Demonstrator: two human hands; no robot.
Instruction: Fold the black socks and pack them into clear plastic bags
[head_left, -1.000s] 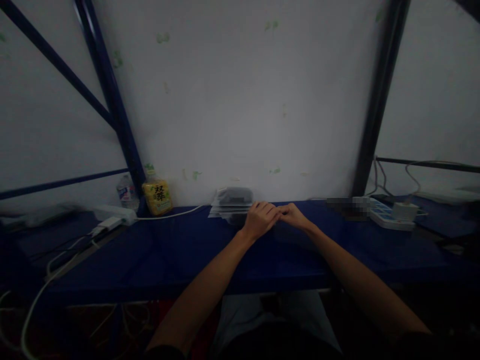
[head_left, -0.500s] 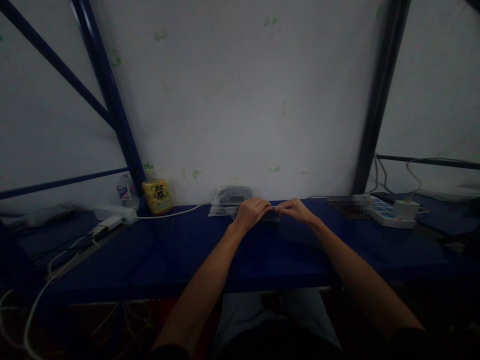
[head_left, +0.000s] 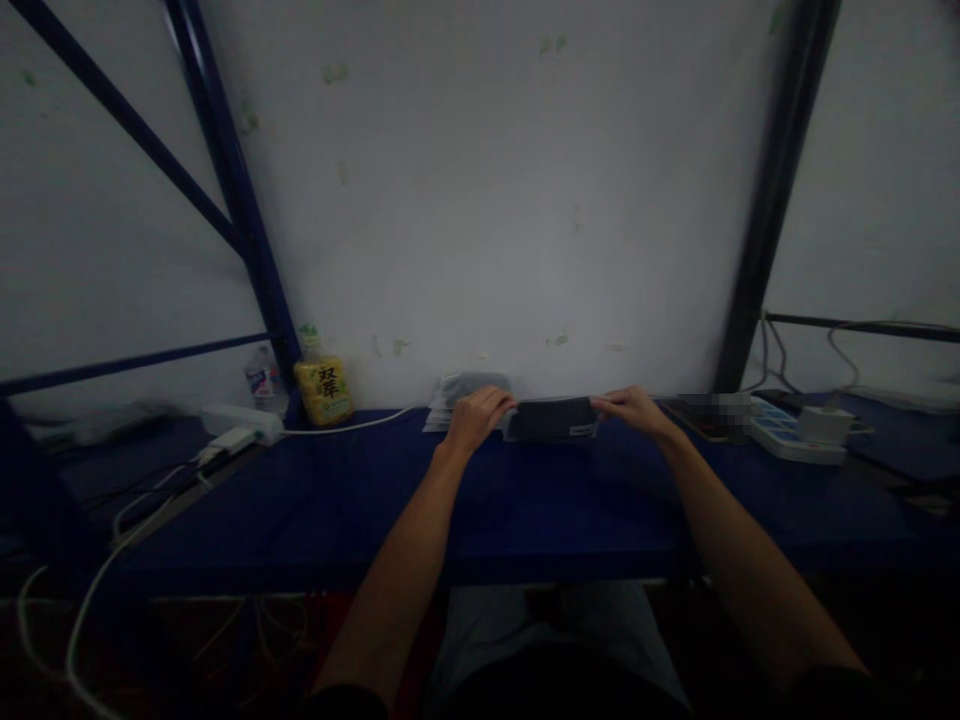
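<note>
Both hands hold a flat dark pouch in clear wrapping, upright above the blue table near the wall. My left hand pinches its left edge and my right hand pinches its right edge, fingers closed. A small white label shows at the pouch's lower right. Behind my left hand lies a stack of similar wrapped pouches against the wall.
A yellow-labelled bottle and a small clear bottle stand at the back left beside a blue frame post. White power strips and cables lie on the left; another power strip with a plug on the right.
My hands, which were together near the stack, have spread apart and lifted the dark pouch, now stretched between them. The camera has shifted slightly.
</note>
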